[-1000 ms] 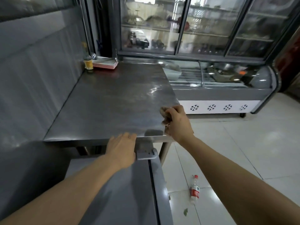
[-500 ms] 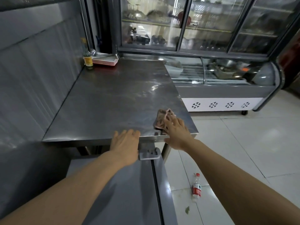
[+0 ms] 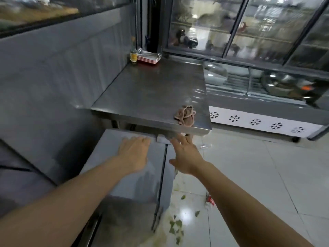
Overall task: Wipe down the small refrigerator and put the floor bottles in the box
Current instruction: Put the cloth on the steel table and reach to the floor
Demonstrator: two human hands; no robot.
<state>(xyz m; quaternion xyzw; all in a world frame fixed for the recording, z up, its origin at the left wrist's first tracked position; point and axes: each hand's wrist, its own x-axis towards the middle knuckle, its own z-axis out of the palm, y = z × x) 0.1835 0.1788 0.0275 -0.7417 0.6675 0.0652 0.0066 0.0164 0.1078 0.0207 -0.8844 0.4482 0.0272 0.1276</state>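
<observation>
My left hand [image 3: 133,154] is lying flat, palm down, fingers straight and together, on the grey top of the small refrigerator [image 3: 124,177], holding nothing. At about three o'clock from it, my right hand [image 3: 185,154] is hovering with fingers spread and thumb out, also holding nothing, over the refrigerator's right edge. At five o'clock from my right hand, a floor bottle [image 3: 210,201] with a red label is lying on the white tiles, largely hidden behind my right forearm; green leaf scraps [image 3: 176,227] are scattered on the tiles at seven o'clock from it. At twelve o'clock from my right hand, a crumpled pinkish cloth [image 3: 185,115] is resting near the front right corner of the steel table [image 3: 151,90], apart from both hands. At the table's far left corner, a yellow-labelled bottle [image 3: 133,55] is standing just beside a stack of red-edged trays [image 3: 148,58]. Beyond, a glass display cooler [image 3: 258,82] is blurred, possibly holding metal bowls.
</observation>
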